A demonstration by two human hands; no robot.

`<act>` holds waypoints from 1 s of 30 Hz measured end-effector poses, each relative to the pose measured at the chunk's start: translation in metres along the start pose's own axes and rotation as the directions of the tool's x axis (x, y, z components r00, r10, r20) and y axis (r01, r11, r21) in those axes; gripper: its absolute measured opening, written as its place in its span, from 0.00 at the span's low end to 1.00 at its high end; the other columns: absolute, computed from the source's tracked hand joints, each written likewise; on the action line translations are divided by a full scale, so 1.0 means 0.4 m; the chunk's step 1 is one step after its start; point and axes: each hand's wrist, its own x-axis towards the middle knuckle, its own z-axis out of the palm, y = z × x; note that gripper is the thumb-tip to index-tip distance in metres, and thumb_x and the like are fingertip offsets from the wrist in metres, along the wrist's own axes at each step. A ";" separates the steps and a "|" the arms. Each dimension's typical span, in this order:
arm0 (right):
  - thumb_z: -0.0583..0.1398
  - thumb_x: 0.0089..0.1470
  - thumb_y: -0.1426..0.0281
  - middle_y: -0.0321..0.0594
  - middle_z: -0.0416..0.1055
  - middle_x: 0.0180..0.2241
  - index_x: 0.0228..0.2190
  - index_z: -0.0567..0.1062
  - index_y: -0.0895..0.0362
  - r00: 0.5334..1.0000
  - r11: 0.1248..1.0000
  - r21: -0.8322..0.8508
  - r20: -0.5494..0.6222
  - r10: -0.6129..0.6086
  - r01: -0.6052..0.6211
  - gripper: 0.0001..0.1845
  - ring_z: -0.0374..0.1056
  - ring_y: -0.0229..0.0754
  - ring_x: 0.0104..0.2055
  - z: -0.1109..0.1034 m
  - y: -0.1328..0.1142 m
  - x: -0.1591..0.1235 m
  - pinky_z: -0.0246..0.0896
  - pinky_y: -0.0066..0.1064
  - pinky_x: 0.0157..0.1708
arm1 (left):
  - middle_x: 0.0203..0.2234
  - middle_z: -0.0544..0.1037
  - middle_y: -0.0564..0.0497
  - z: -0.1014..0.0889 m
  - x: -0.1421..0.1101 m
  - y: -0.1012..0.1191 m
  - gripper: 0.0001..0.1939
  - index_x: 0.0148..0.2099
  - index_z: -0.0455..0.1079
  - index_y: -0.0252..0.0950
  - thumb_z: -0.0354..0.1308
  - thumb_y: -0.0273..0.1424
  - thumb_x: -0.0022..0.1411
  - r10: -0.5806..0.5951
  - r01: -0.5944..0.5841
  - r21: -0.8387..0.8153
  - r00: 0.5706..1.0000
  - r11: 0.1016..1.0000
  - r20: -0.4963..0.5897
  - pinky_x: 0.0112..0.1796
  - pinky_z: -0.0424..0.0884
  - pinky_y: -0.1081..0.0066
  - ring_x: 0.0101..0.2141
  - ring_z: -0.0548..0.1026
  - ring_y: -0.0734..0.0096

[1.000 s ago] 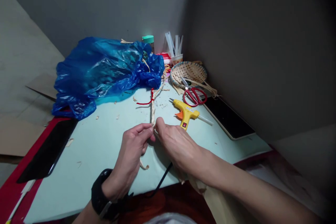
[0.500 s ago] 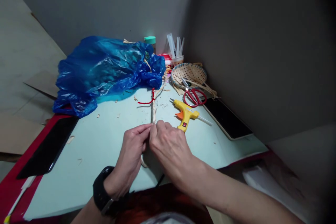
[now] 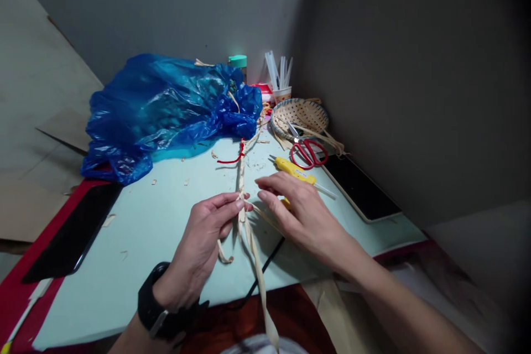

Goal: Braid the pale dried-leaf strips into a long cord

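Two bare hands work over a table (image 3: 149,232) covered in pale green. The left hand (image 3: 213,229), a black watch (image 3: 157,301) on its wrist, pinches a pale, braided plant-fiber strip (image 3: 241,177) between thumb and fingertips, near the middle of the tabletop. Loose strands (image 3: 257,260) trail from the pinch toward the person. The right hand (image 3: 296,204) is half open just beside it, thumb and forefinger parted; one strand runs beneath it, and whether its hidden fingers grip that strand cannot be told. At the strip's far end is a red cord (image 3: 229,162), beside a crumpled blue plastic bag (image 3: 166,108).

Partly behind the right hand lies a yellow glue gun (image 3: 292,169). Beyond it are red-handled scissors (image 3: 307,154), their blades against a shallow woven basket (image 3: 305,113), and a cup (image 3: 282,94) of translucent sticks (image 3: 272,69). A black-screened device (image 3: 360,185) lies to the right, another dark flat device (image 3: 74,232) to the left.
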 end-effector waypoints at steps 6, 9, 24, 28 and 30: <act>0.48 0.65 0.65 0.36 0.68 0.26 0.31 0.71 0.59 0.956 0.926 0.342 0.288 0.061 -0.162 0.17 0.62 0.35 0.29 0.053 0.030 0.048 0.54 0.28 0.33 | 0.22 0.72 0.55 0.000 0.002 0.004 0.12 0.37 0.76 0.30 0.68 0.28 0.48 -0.005 0.005 -0.001 1.000 1.000 -0.020 0.17 0.50 0.85 0.17 0.54 0.89; 0.52 0.62 0.64 0.36 0.67 0.27 0.28 0.71 0.59 0.957 0.897 0.395 0.275 0.090 -0.198 0.15 0.61 0.35 0.30 0.079 0.046 0.056 0.52 0.27 0.31 | 0.22 0.72 0.55 0.002 0.001 -0.001 0.14 0.37 0.74 0.29 0.69 0.27 0.46 -0.020 0.021 0.014 0.999 1.000 -0.034 0.17 0.50 0.85 0.17 0.55 0.89; 0.55 0.57 0.67 0.31 0.62 0.19 0.23 0.71 0.59 0.967 0.887 0.402 0.197 0.159 -0.227 0.13 0.54 0.31 0.23 0.098 0.053 0.035 0.45 0.24 0.24 | 0.27 0.78 0.53 -0.040 -0.029 0.009 0.11 0.37 0.69 0.38 0.54 0.41 0.63 0.165 -0.118 0.694 0.986 0.710 -0.001 0.36 0.65 0.71 0.30 0.72 0.71; 0.55 0.55 0.71 0.30 0.63 0.17 0.20 0.70 0.59 0.973 0.906 0.368 0.164 0.161 -0.212 0.14 0.54 0.30 0.21 0.099 0.039 0.034 0.45 0.24 0.23 | 0.21 0.76 0.54 -0.037 -0.044 0.040 0.12 0.34 0.70 0.38 0.57 0.41 0.60 0.188 -0.100 0.711 0.981 0.696 -0.045 0.28 0.61 0.73 0.25 0.67 0.72; 0.55 0.55 0.72 0.30 0.62 0.17 0.20 0.70 0.59 0.976 0.903 0.375 0.147 0.164 -0.208 0.13 0.53 0.30 0.21 0.102 0.036 0.034 0.45 0.24 0.23 | 0.21 0.76 0.54 -0.020 -0.057 0.042 0.12 0.34 0.70 0.38 0.57 0.41 0.59 0.165 -0.099 0.648 0.985 0.755 -0.042 0.25 0.61 0.74 0.22 0.66 0.73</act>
